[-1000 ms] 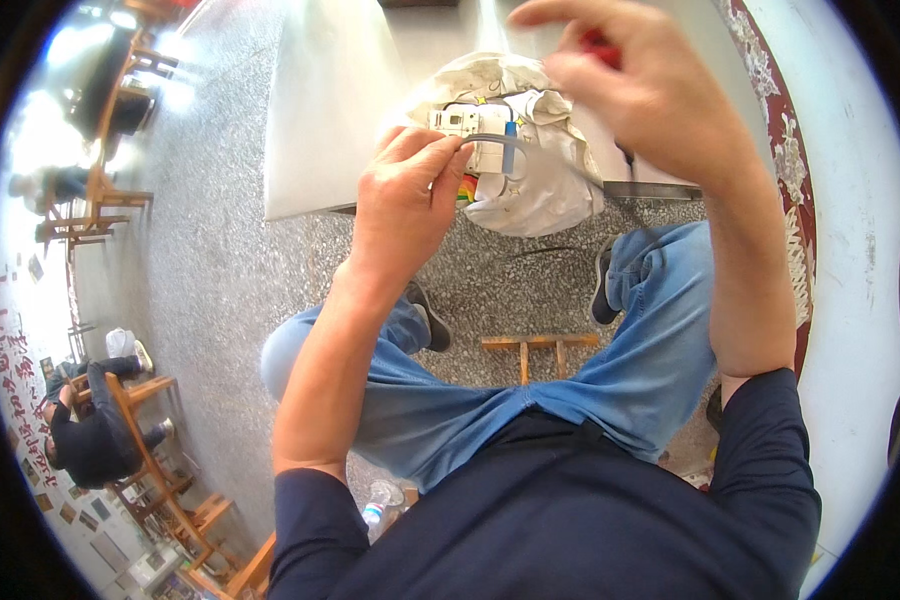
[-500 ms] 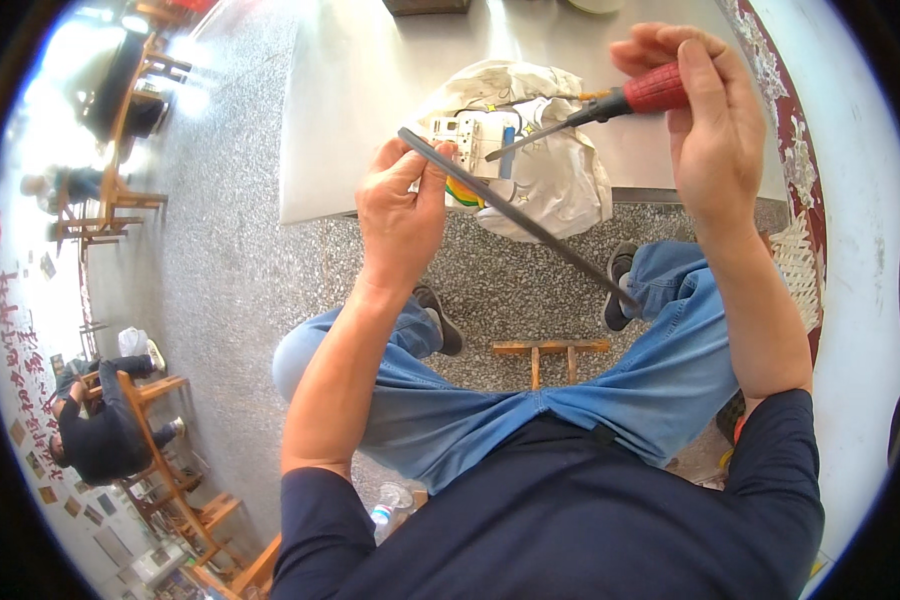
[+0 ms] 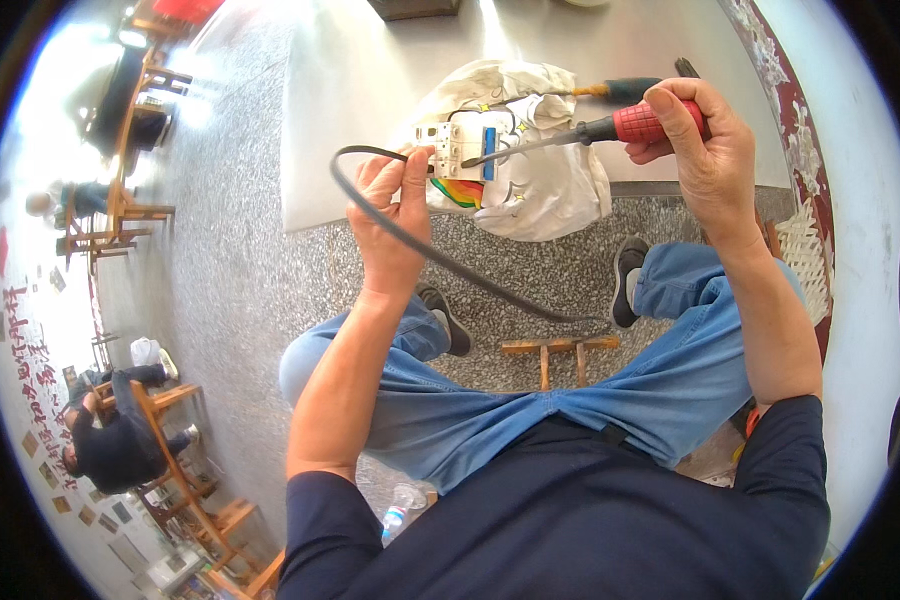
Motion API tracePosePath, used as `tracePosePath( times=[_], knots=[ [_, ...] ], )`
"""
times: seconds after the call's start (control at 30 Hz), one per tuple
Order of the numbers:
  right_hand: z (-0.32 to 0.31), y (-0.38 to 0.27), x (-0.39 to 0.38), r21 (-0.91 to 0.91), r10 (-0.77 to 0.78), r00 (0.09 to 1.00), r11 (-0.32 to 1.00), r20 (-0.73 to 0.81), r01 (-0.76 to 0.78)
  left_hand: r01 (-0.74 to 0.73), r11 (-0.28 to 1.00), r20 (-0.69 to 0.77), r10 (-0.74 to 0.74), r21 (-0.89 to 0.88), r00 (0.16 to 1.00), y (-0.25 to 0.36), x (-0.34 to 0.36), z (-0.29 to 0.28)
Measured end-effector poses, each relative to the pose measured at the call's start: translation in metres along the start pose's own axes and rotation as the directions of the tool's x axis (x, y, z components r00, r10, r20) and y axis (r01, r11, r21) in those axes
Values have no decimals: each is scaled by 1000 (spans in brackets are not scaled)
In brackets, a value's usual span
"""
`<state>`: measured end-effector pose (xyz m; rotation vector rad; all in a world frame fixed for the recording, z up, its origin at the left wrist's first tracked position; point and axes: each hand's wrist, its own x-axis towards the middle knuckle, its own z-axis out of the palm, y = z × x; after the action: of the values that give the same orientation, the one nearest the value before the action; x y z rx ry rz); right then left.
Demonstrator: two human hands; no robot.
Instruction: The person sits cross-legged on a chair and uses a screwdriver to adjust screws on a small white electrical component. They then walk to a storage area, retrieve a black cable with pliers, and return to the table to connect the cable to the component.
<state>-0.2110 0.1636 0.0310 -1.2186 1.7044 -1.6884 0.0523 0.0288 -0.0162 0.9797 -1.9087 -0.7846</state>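
My left hand [image 3: 395, 210] pinches a black cable [image 3: 440, 262] close to its end, right against the left side of a white block-shaped electrical device [image 3: 453, 150] with a blue strip. From there the cable arcs up to the left and then down across toward my right shoe. In my right hand [image 3: 705, 160] is a flat-bladed screwdriver [image 3: 655, 122] with a red handle, its tip on the face of the device. The device lies on a crumpled white cloth [image 3: 560, 190] with yellow stars and a rainbow patch. My left fingertips partly hide the cable's end.
A pale table [image 3: 340, 110] carries the cloth. Beyond the red handle lies a second dark-handled tool [image 3: 630, 91]. A dark box [image 3: 415, 8] stands at the far edge. A wooden stool [image 3: 560, 346] is between my legs. At left, a seated person [image 3: 120, 440].
The cable has gone from a straight diagonal to a bent arc, its end now at the device. My right hand has come down, and the screwdriver tip has shifted left onto the device.
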Motion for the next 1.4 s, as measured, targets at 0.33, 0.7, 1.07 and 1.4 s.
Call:
tracePosePath(
  times=[0.33, 0.7, 1.07, 1.4],
  knots=[
    [3, -3, -3, 124, 51, 998, 991, 32, -55, 95, 996, -2, -95, -2, 996, 1, -2, -1],
    [5, -3, -3, 145, 76, 997, 986, 18, -78, 108, 992, -13, -109, -72, 994, -6, -4, 1],
    [9, -4, -7, 63, -125, 992, 990, 0, 125, 242, 923, -32, -263, -299, 964, -20, 0, -6],
    [17, -10, -7, -36, -224, 975, 974, 8, 224, 252, 914, -23, -273, -319, 962, -18, 1, -5]
  ],
)
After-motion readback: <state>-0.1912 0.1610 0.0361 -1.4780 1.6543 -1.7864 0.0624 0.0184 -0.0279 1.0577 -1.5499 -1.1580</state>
